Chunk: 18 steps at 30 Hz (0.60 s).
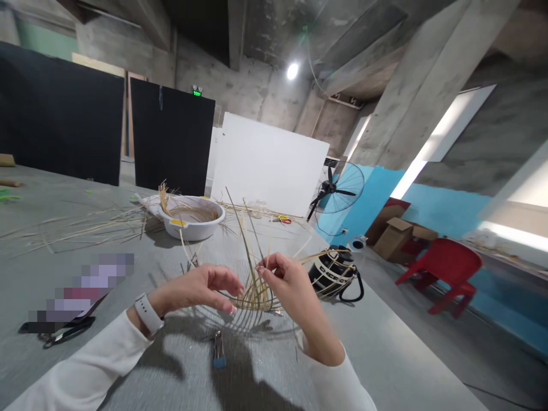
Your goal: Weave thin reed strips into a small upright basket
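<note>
A small open weave of thin bamboo-like strips (256, 298) stands on the grey table, with several long strips rising from it. My left hand (205, 287) is at its left edge, thumb and fingers apart, the fingertips close to the strips. Whether they touch is hard to tell. On the right side, my right hand (287, 281) pinches a thin strip between thumb and fingertips, above the weave. A metal clip with a blue end (218, 353) lies on the table, nearer to me than the weave.
A white basin (192, 230) with coiled strips stands behind, among loose strips (98, 225). To the right is a black bottle (331, 274) wrapped in woven strips. Red-handled scissors (283, 220) lie at the back. A blurred-out flat object (85, 288) is at left. The table's edge runs along the right.
</note>
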Motion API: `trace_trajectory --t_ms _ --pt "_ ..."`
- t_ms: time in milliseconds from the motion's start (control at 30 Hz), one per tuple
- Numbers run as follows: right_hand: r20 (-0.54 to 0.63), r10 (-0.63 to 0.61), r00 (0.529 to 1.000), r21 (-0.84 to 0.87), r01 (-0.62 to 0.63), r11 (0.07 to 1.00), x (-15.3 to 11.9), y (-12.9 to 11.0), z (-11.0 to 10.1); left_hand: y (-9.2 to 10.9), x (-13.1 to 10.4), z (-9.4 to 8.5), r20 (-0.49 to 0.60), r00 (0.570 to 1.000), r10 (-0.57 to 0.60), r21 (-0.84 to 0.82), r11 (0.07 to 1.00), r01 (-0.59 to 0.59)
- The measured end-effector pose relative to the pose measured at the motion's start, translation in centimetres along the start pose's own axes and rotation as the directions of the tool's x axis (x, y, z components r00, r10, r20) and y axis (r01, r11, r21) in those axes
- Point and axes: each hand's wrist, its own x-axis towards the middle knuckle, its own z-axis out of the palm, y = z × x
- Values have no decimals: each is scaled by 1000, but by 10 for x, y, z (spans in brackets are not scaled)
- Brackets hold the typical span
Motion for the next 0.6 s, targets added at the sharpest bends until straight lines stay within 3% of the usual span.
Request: trace_trajectory --t_ms 100,300,400,500,600 --pt "4 2 1000 48 -2 999 0 2 0 0 0 1 -25 998 62 46 997 -61" --pt "24 -8 1000 116 5 993 2 5 -1 -5 7 13 -198 956 215 195 965 -177" --pt "14 7 1000 149 -9 989 4 7 -2 -8 9 13 -205 938 281 158 955 -252" --pt "9 12 1000 150 -13 989 4 6 -3 -10 9 10 -175 946 273 117 960 -256" --pt "24 -5 1000 125 2 992 2 2 0 -10 7 10 -172 968 181 62 983 -173"
